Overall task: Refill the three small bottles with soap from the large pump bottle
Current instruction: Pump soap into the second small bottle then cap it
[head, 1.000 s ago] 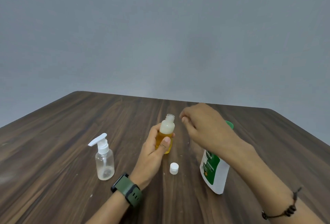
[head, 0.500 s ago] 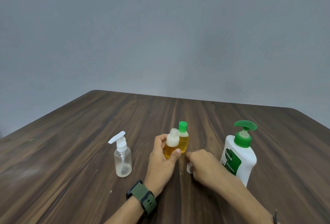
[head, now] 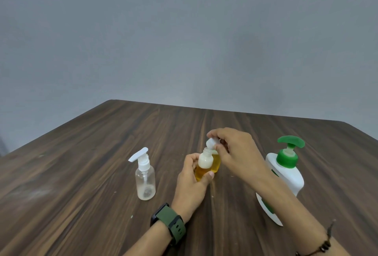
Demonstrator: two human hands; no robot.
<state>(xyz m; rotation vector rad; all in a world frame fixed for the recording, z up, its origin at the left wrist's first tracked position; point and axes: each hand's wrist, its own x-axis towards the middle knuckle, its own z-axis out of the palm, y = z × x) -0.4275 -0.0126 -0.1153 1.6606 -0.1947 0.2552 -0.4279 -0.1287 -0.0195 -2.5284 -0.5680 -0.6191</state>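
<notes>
Nearest me I see the left wrist with a green watch (head: 169,223), and on the right wrist a dark bead bracelet (head: 325,245). Just past the watch, the left hand (head: 191,182) is wrapped round a small bottle (head: 204,165) with amber soap in its lower part and pale foam above; thumb on the near side, fingers curled behind, bottle upright with its base hidden by the hand, its mouth uncovered. Directly above that mouth the right hand (head: 235,151) pinches a white cap (head: 211,143) between thumb and fingertips, tilted, its lower edge just at the bottle's rim; I cannot tell whether it touches. Right behind the gripped bottle, touching or nearly so, I make out a second amber bottle (head: 216,163), its top hidden by the right hand. Well to the left of the grip stands a clear spray bottle (head: 145,180) with a white pump head, only a little residue at its bottom. To the right of the grip, partly behind the right forearm, stands the large white pump bottle (head: 290,174) with a green pump. All of it sits on a dark wood table (head: 81,174), with a grey wall (head: 184,41) beyond
</notes>
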